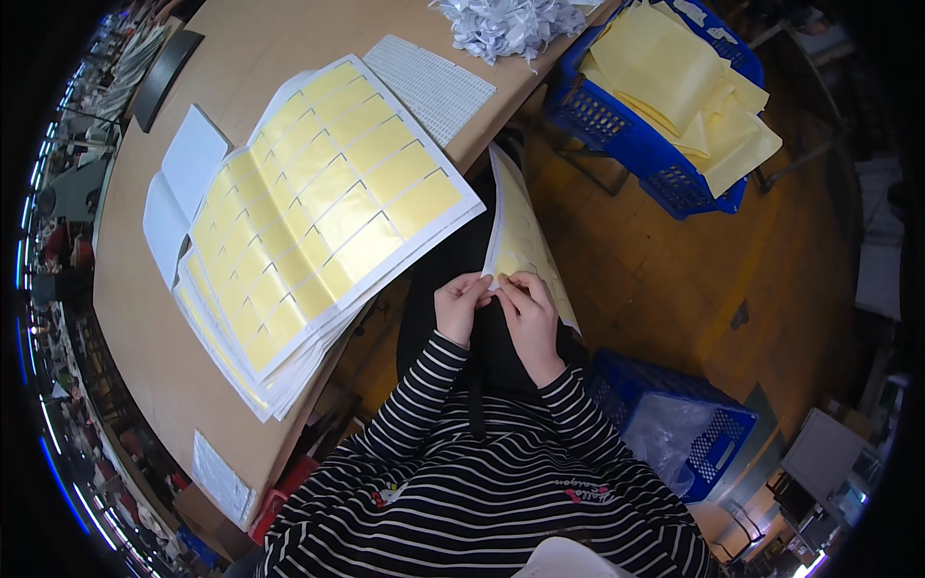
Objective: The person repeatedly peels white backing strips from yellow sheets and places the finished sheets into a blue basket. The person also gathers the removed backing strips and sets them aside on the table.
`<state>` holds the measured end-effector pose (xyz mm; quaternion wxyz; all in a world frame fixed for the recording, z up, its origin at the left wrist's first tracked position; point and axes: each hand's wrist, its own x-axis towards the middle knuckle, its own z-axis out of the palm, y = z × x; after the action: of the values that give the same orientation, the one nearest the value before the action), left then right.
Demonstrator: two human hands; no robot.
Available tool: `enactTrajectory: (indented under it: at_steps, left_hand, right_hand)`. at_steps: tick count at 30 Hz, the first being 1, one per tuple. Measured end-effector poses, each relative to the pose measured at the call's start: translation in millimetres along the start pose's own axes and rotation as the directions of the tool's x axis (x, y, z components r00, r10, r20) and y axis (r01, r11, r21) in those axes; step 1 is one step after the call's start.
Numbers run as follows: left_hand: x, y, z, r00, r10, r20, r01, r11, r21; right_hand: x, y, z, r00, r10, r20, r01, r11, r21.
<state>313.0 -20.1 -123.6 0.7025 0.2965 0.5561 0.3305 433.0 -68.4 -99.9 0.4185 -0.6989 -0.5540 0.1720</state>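
Note:
Over my lap, both hands pinch the near corner of a yellow sticker sheet with a white border (517,236), which hangs beside the table edge. My left hand (462,306) is closed on the left of the corner, and my right hand (529,315) grips it just to the right, fingertips almost touching. Whether the backing is parted from the face at that corner is hidden by the fingers. To the left, a thick stack of similar yellow sheets (328,193), divided into rectangles by cut lines, lies on the table with its near corner over the edge.
The brown table (145,318) carries a white printed sheet (429,85), a heap of white paper strips (511,27) and a clear plastic packet (222,477). A blue basket (602,125) of yellow sheets (665,63) stands at far right. Another blue crate (718,448) with clear plastic sits near right.

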Motion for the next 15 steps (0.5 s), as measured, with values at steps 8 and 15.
enactTrajectory:
  at_steps: [8,15]
  left_hand:
    - [-2,1,-2,0.997,0.068,0.033,-0.071,0.995,0.071]
    - [-6,7,-7,0.98,0.127,0.153,-0.152,0.974,0.169]
  right_hand:
    - [16,4,-9,0.974,0.121,0.192,-0.139,0.987,0.084]
    - [39,15,-24,0.877,0.1,0.47,-0.229,0.947,0.224]
